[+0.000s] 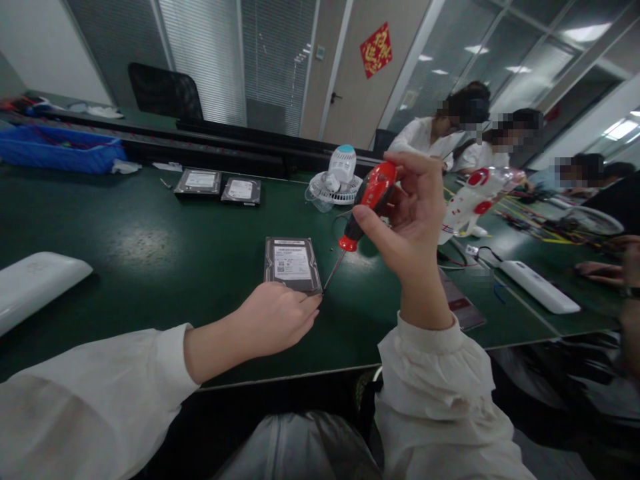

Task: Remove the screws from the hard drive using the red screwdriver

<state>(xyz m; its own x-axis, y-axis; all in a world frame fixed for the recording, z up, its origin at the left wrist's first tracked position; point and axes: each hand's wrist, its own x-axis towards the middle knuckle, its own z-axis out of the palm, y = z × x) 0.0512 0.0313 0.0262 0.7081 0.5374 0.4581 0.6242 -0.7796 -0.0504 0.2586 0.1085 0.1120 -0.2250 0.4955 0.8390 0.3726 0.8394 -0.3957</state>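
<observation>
A hard drive (290, 260) lies label up on the green table in front of me. My left hand (275, 319) is closed at its near edge, and the fingertips meet at the near right corner; whatever they pinch is hidden. In my right hand (413, 223) is a red and black screwdriver (371, 193), gripped by the handle and tilted. Its shaft slants down to the left, and the tip ends beside my left fingertips at that corner.
Two more hard drives (199, 182) (241, 191) lie farther back. Behind the screwdriver stands a small white fan (343, 170). White devices lie left (40, 283) and right (540, 285). A blue bin (60, 150) sits far left; cables and other people are at the right.
</observation>
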